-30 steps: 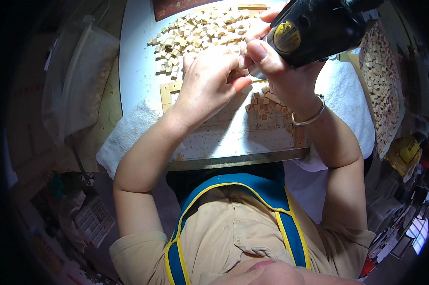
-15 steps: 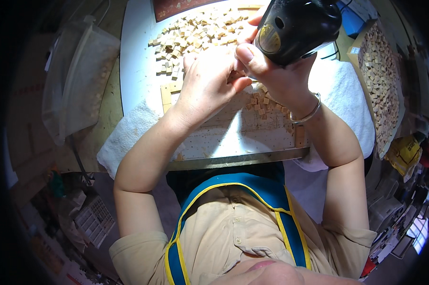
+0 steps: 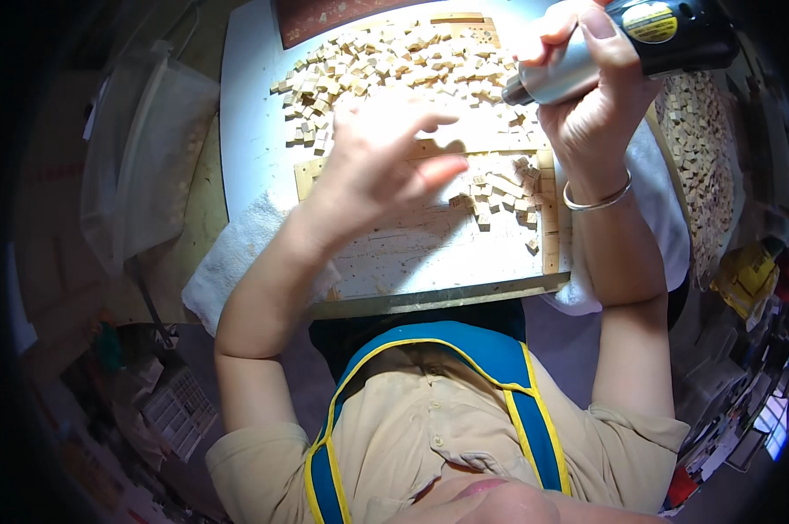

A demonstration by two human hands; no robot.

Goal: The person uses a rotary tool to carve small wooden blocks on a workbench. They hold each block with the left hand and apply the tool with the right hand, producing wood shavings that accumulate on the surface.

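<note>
My right hand (image 3: 595, 113) is wrapped round a handheld power tool (image 3: 678, 39), black at its back with a silver-grey nose that points left above the board. My left hand (image 3: 368, 166) hovers left of the tool, smeared a little by motion, its thumb and fingers apart and nothing visible between them. Beyond and under it spreads a large heap of small wooden blocks (image 3: 386, 65). A smaller cluster of wooden blocks (image 3: 504, 196) lies between my hands, inside a corner of wooden strips (image 3: 549, 223) on the white board (image 3: 368, 262).
A translucent plastic bin (image 3: 145, 162) stands at the left. At the right is a tray full of blocks (image 3: 699, 166). White towels (image 3: 242, 249) drape both sides of the board. A dark red panel (image 3: 325, 16) lies at the far edge; a yellow bag (image 3: 746, 281) sits far right.
My hands were close together and have parted. The right one has moved right with the power tool, whose nose has swung into view. My left hand has spread its fingers.
</note>
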